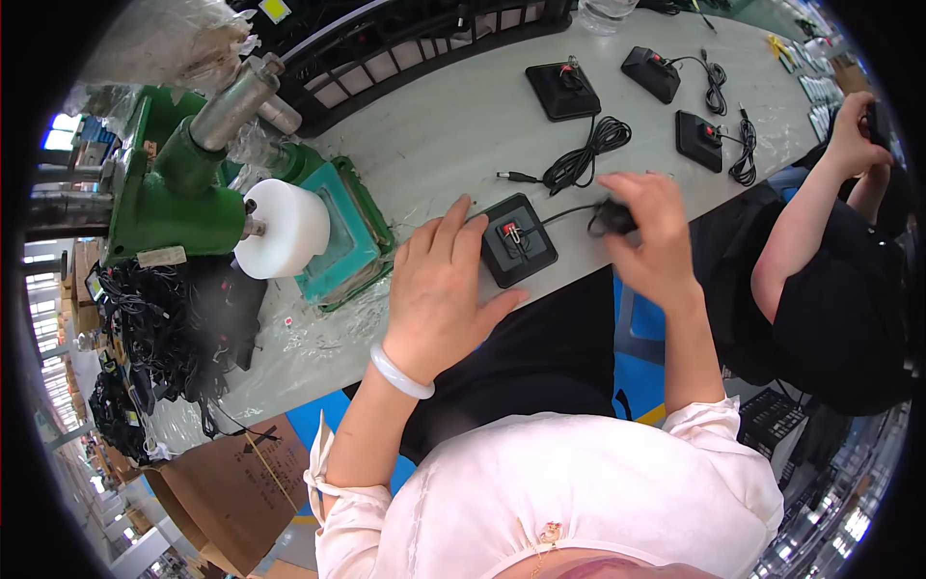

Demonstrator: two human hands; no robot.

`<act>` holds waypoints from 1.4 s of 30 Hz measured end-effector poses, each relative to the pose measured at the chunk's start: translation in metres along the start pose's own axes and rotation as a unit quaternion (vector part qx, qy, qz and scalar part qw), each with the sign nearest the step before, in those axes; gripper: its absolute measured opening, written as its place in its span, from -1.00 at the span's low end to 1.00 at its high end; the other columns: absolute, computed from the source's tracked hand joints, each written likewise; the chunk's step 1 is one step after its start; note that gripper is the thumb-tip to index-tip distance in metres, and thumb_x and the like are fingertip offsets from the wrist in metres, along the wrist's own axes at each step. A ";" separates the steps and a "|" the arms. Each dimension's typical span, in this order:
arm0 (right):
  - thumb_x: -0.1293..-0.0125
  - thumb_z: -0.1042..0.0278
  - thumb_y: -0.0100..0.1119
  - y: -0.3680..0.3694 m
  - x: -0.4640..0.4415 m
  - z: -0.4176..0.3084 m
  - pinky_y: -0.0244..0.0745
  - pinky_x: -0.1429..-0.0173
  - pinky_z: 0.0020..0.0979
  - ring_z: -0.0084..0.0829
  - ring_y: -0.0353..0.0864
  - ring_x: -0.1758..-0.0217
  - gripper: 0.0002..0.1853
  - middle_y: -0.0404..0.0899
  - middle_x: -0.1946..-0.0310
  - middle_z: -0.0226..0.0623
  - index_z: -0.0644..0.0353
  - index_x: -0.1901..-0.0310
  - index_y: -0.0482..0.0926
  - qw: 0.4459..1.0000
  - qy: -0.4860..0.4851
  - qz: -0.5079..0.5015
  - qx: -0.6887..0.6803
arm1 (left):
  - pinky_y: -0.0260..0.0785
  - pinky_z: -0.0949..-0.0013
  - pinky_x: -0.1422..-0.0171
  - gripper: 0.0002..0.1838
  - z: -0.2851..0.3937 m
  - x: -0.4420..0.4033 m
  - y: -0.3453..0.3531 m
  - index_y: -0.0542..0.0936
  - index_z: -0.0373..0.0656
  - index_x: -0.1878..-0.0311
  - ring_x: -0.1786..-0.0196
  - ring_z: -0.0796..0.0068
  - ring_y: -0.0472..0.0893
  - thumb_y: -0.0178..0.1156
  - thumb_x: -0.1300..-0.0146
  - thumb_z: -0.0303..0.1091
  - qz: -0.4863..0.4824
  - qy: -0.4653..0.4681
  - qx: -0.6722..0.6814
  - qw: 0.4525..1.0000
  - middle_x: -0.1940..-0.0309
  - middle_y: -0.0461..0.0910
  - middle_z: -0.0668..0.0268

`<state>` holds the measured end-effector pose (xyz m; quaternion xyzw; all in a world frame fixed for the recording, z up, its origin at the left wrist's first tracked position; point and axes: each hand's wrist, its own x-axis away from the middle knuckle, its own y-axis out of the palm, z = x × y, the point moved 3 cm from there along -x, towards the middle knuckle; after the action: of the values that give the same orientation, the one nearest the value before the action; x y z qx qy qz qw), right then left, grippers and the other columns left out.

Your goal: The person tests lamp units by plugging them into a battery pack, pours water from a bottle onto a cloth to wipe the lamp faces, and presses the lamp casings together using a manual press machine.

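Note:
A black square housing point(521, 240) lies on the bench in front of me, with red and metallic parts and thin wires at its middle. My left hand point(434, 275) rests flat at its left side, fingers stretched and thumb spread near the lower edge. From the housing a black cord runs right to a coiled cable point(612, 220). My right hand point(656, 232) curls around that coil, fingers partly hiding it. Just above lies another coiled cable point(584, 154) with a barrel plug, leading to a second black housing point(563, 91).
Two more housings with coiled cords, a nearer one point(698, 141) and a farther one point(651, 74), lie to the right. At left stands a green press point(183, 217) with a white round head. Beside it sit a cable pile point(164, 309) and a cardboard box point(227, 492). A co-worker's arm point(801, 212) is at right.

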<state>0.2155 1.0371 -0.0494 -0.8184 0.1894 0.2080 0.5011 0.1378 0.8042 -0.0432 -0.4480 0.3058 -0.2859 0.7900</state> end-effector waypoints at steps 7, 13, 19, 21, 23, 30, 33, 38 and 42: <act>-0.17 0.35 0.41 0.034 0.015 -0.030 0.44 -0.19 -0.17 -0.24 0.58 -0.04 -0.55 0.67 -0.04 -0.36 0.12 -0.14 0.67 0.992 -0.089 -0.084 -0.013 | 0.36 0.05 -0.29 -0.20 -0.005 0.005 0.011 0.52 -0.24 -0.25 -0.20 0.00 0.55 0.60 0.07 -0.12 0.031 0.009 0.010 0.999 -0.24 0.59 0.10; -0.10 0.31 0.48 0.029 0.010 -0.069 0.45 -0.18 -0.13 -0.22 0.59 0.15 -0.56 0.65 0.15 -0.33 0.11 -0.06 0.68 0.985 -0.109 -0.064 -0.118 | 0.41 0.01 -0.31 -0.18 -0.007 0.039 -0.028 0.56 -0.26 -0.21 -0.18 -0.02 0.58 0.63 0.22 -0.29 0.085 0.008 0.070 0.994 -0.17 0.62 0.04; -0.17 0.32 0.44 0.084 -0.015 -0.137 0.38 -0.30 -0.07 -0.27 0.56 0.07 -0.63 0.62 0.17 -0.37 0.09 -0.04 0.68 0.974 -0.164 -0.079 -0.134 | 0.27 0.03 -0.40 -0.13 -0.083 0.096 -0.082 0.57 -0.25 -0.22 -0.27 0.01 0.51 0.65 0.27 -0.23 0.102 -0.065 0.026 0.992 -0.17 0.62 0.12; -0.20 0.35 0.41 0.098 -0.029 -0.148 0.38 -0.30 -0.08 -0.24 0.56 0.02 -0.63 0.62 0.11 -0.34 0.12 -0.07 0.67 0.975 -0.160 -0.061 -0.142 | 0.24 0.04 -0.41 -0.15 -0.116 0.098 -0.083 0.59 -0.24 -0.20 -0.29 0.04 0.48 0.65 0.26 -0.18 0.124 -0.071 0.034 0.989 -0.17 0.63 0.14; -0.23 0.36 0.39 0.109 -0.039 -0.155 0.38 -0.30 -0.09 -0.21 0.55 -0.03 -0.63 0.63 0.04 -0.30 0.16 -0.09 0.66 0.977 -0.146 -0.059 -0.144 | 0.20 0.06 -0.42 -0.17 -0.132 0.093 -0.082 0.62 -0.22 -0.18 -0.30 0.06 0.46 0.65 0.24 -0.13 0.126 -0.066 0.030 0.989 -0.17 0.63 0.17; -0.31 0.42 0.28 0.124 -0.063 -0.155 0.38 -0.32 -0.11 -0.20 0.53 -0.16 -0.61 0.61 -0.17 -0.28 0.21 -0.17 0.63 0.980 -0.167 -0.082 -0.074 | 0.07 0.06 -0.50 -0.29 -0.168 0.065 -0.076 0.66 -0.09 -0.18 -0.36 0.06 0.38 0.61 0.11 -0.09 0.169 -0.041 0.023 0.985 -0.20 0.63 0.20; -0.31 0.45 0.25 0.128 -0.070 -0.152 0.38 -0.33 -0.11 -0.22 0.53 -0.18 -0.60 0.60 -0.19 -0.28 0.22 -0.19 0.62 0.978 -0.183 -0.085 -0.055 | 0.06 0.05 -0.51 -0.28 -0.170 0.065 -0.077 0.64 -0.10 -0.22 -0.37 0.03 0.37 0.60 0.07 -0.09 0.164 -0.034 0.030 0.985 -0.22 0.62 0.21; -0.32 0.48 0.21 0.131 -0.063 -0.156 0.37 -0.35 -0.10 -0.22 0.51 -0.23 -0.58 0.57 -0.26 -0.28 0.26 -0.22 0.60 0.978 -0.164 -0.109 -0.072 | 0.10 0.03 -0.49 -0.25 -0.168 0.056 -0.077 0.60 -0.15 -0.23 -0.37 0.01 0.34 0.60 0.08 -0.13 0.144 -0.039 0.034 0.988 -0.25 0.55 0.16; -0.35 0.43 0.18 0.137 -0.061 -0.149 0.34 -0.37 -0.07 -0.20 0.49 -0.27 -0.55 0.52 -0.34 -0.28 0.27 -0.28 0.56 0.976 -0.155 -0.120 -0.095 | 0.13 0.03 -0.47 -0.20 -0.173 0.055 -0.059 0.54 -0.21 -0.23 -0.37 0.02 0.33 0.62 0.12 -0.18 0.185 -0.044 0.055 0.980 -0.23 0.50 0.12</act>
<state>0.1156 0.8514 -0.0572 -0.8369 -0.0106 0.2874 0.4657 0.0351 0.6468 -0.0749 -0.3512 0.3322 -0.1313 0.8655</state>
